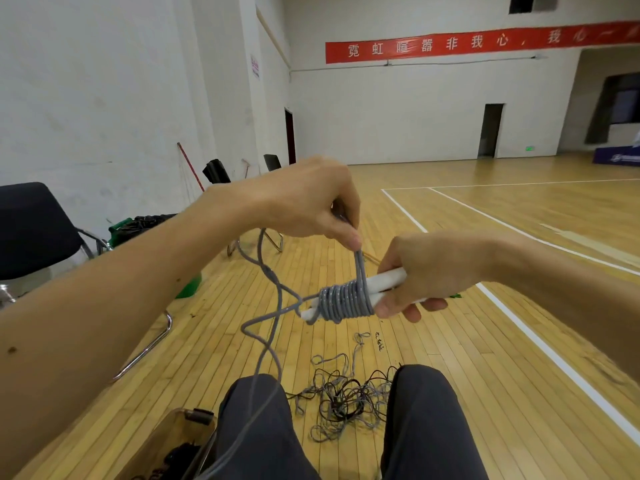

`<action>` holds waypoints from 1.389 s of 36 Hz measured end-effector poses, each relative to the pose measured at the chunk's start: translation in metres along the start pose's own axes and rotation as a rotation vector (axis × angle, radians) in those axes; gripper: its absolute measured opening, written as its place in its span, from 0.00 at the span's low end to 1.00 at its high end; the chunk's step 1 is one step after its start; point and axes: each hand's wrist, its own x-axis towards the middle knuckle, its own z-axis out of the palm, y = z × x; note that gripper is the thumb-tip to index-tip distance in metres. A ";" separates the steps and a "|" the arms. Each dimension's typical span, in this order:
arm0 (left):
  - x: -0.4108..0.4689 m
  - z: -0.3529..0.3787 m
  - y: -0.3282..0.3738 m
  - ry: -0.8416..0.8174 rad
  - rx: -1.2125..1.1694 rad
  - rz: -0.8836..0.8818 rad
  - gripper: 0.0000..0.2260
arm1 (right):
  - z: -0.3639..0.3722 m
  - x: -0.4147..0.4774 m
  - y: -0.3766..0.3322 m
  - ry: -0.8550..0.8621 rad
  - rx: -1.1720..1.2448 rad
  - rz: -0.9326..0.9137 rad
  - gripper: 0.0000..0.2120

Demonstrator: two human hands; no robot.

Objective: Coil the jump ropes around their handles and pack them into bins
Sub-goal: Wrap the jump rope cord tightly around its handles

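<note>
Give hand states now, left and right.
Left hand: closed, pinching the grey rope above the coil.
Right hand: closed, gripping the white handles.

The left hand [311,199] and right hand [427,271], two in all, are sharing one grey rope [346,299] and seemingly two white handles [386,279]. One tangle [346,400], its ropes past counting, is lying on the floor [485,216]. One bin [173,431] is sitting at its near edge, three chairs [34,226] [216,171] [272,162] along its left edge.
</note>
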 end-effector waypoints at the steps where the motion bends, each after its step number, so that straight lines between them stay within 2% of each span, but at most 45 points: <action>1: 0.000 0.001 -0.002 -0.010 -0.043 -0.013 0.07 | 0.000 -0.001 -0.002 -0.002 -0.005 -0.023 0.11; 8: -0.005 0.009 -0.016 -0.075 -0.376 -0.050 0.10 | 0.002 -0.008 -0.011 -0.038 0.052 -0.118 0.10; 20: -0.018 0.029 -0.027 -0.064 -0.673 -0.070 0.16 | -0.001 -0.022 -0.022 -0.067 0.159 -0.255 0.06; 31: -0.028 0.050 -0.034 -0.047 -1.041 0.009 0.10 | -0.009 -0.035 -0.031 0.046 0.299 -0.440 0.08; 33: -0.029 0.071 -0.057 -0.026 -1.105 -0.027 0.08 | -0.012 -0.037 -0.031 0.041 0.346 -0.446 0.07; 36: -0.037 0.087 -0.061 0.111 -0.950 -0.283 0.12 | -0.013 -0.034 -0.031 0.113 0.355 -0.418 0.03; 40: -0.037 0.083 -0.019 0.206 -1.011 -0.280 0.09 | -0.016 -0.025 -0.023 0.271 0.378 -0.313 0.06; 43: -0.033 0.082 0.000 0.301 -1.061 -0.371 0.14 | -0.015 -0.019 -0.019 0.311 0.386 -0.291 0.07; 50: -0.030 0.091 0.018 0.293 -1.202 -0.372 0.15 | -0.016 -0.005 -0.006 0.471 0.439 -0.200 0.09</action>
